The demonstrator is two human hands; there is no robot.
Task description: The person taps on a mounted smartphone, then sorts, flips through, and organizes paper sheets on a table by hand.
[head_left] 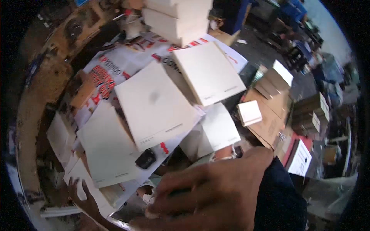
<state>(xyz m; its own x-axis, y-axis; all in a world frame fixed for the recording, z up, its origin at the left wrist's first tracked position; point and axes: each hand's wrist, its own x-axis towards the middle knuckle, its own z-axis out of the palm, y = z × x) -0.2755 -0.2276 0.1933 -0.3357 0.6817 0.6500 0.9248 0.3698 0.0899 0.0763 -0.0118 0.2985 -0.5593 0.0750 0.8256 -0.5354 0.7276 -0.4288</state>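
My left hand (85, 200) is at the lower left, its fingers apart over the edge of a white sheet (73, 169). Large and blurred in the foreground, my right hand (212, 188) reaches in from a dark sleeve (279, 196); its fingers are stretched out, with nothing visible in them. Beyond it lie stacks of pale printed sheets: one at the left (106, 150), one in the middle (154, 104) and one further back (210, 73). A bent pale sheet (219, 129) is just above my right hand. A small black object (145, 159) rests beside the middle stack.
Tall white stacks (177, 19) stand at the back of the printed table cover (115, 63). On the right are brown cardboard (268, 115), a small white block (249, 113) and tied bundles (308, 119). A person in blue (293, 13) is far back.
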